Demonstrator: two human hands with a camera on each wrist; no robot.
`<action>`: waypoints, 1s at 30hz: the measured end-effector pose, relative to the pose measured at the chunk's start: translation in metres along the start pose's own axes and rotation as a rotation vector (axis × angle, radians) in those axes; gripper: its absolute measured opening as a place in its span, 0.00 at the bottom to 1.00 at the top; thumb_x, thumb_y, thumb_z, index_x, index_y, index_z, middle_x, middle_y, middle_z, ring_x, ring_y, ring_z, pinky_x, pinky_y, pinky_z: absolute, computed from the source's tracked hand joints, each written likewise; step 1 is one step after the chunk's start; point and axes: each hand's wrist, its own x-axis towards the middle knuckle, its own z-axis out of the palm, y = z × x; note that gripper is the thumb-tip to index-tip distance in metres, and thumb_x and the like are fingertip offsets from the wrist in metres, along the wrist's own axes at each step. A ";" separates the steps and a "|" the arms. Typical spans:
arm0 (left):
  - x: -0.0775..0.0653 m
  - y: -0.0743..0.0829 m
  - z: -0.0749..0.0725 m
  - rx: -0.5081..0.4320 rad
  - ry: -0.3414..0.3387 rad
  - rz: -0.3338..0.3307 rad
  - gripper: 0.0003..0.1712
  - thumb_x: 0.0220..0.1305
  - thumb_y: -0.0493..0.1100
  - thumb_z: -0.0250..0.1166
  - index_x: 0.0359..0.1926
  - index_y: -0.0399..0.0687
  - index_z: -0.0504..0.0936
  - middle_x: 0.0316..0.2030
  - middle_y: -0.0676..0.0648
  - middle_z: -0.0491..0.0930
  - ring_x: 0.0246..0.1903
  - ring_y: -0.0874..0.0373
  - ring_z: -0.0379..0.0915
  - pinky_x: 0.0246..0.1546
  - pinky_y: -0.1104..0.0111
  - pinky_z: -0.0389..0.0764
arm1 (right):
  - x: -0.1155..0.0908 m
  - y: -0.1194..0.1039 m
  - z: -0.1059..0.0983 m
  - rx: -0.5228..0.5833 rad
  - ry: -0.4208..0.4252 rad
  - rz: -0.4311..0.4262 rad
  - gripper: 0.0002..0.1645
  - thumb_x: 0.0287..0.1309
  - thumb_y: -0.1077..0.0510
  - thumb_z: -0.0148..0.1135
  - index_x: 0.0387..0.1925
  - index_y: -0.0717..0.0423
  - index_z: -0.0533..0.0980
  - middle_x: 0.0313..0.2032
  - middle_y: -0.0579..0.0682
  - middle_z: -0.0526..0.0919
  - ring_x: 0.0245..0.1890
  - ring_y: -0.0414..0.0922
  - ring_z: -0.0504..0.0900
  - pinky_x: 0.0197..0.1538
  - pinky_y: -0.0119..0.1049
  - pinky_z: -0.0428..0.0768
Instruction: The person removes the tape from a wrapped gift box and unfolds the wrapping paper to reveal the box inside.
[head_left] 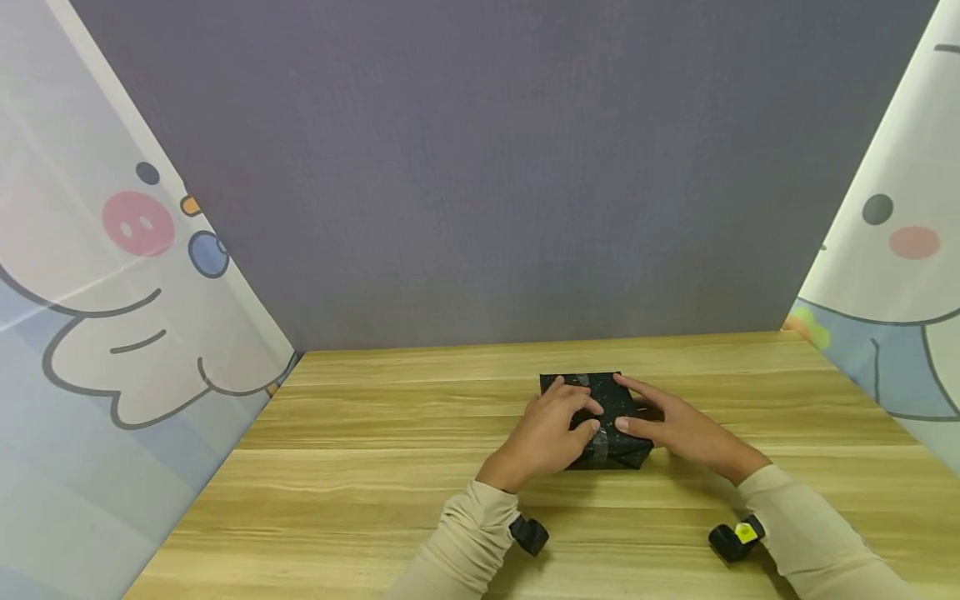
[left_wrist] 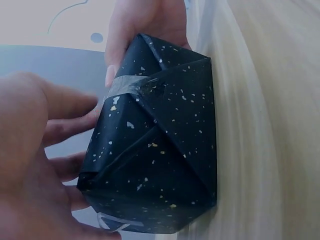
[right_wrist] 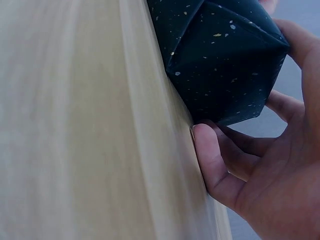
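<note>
A box wrapped in black paper (head_left: 617,402) with white and gold flecks lies on the wooden table. Strips of clear tape (head_left: 600,445) cross it, and folded paper flaps show on its near end in the left wrist view. Over its left part rests my left hand (head_left: 550,432), fingers spread across the top. At the right side my right hand (head_left: 684,430) touches the box, thumb and index finger at its upper edges. In the right wrist view, the little finger of that hand (right_wrist: 280,175) lies low beside the box, near the tabletop.
The wooden tabletop (head_left: 360,467) runs back to a grey panel (head_left: 510,183). Panels with cartoon animals stand at the left (head_left: 90,250) and right (head_left: 900,275). Black cameras are strapped at the left wrist (head_left: 531,536) and right wrist (head_left: 727,543).
</note>
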 end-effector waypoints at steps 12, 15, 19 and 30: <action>0.000 0.002 0.001 0.030 0.004 0.000 0.07 0.74 0.50 0.61 0.37 0.63 0.84 0.69 0.53 0.69 0.75 0.44 0.48 0.67 0.35 0.52 | 0.000 -0.002 -0.001 0.002 0.003 -0.005 0.46 0.70 0.44 0.61 0.80 0.39 0.49 0.71 0.70 0.57 0.64 0.65 0.70 0.49 0.54 0.81; 0.000 0.003 0.000 0.040 -0.003 -0.003 0.08 0.74 0.50 0.60 0.37 0.63 0.84 0.68 0.54 0.69 0.75 0.45 0.49 0.67 0.35 0.51 | -0.001 -0.002 -0.001 -0.005 0.003 -0.006 0.46 0.70 0.44 0.61 0.80 0.39 0.49 0.71 0.71 0.57 0.64 0.66 0.70 0.49 0.54 0.81; 0.000 0.003 -0.002 0.050 -0.020 0.000 0.08 0.75 0.50 0.60 0.37 0.62 0.84 0.68 0.55 0.70 0.75 0.47 0.49 0.68 0.36 0.48 | -0.001 -0.002 -0.001 -0.009 0.004 -0.005 0.46 0.70 0.43 0.61 0.80 0.39 0.49 0.72 0.71 0.56 0.65 0.67 0.69 0.49 0.54 0.81; -0.001 0.012 -0.012 0.203 -0.057 0.082 0.09 0.73 0.50 0.62 0.36 0.61 0.88 0.63 0.56 0.75 0.69 0.57 0.63 0.70 0.48 0.57 | 0.000 0.002 0.000 -0.026 0.014 0.004 0.46 0.70 0.40 0.59 0.80 0.39 0.49 0.72 0.70 0.55 0.65 0.67 0.67 0.50 0.54 0.80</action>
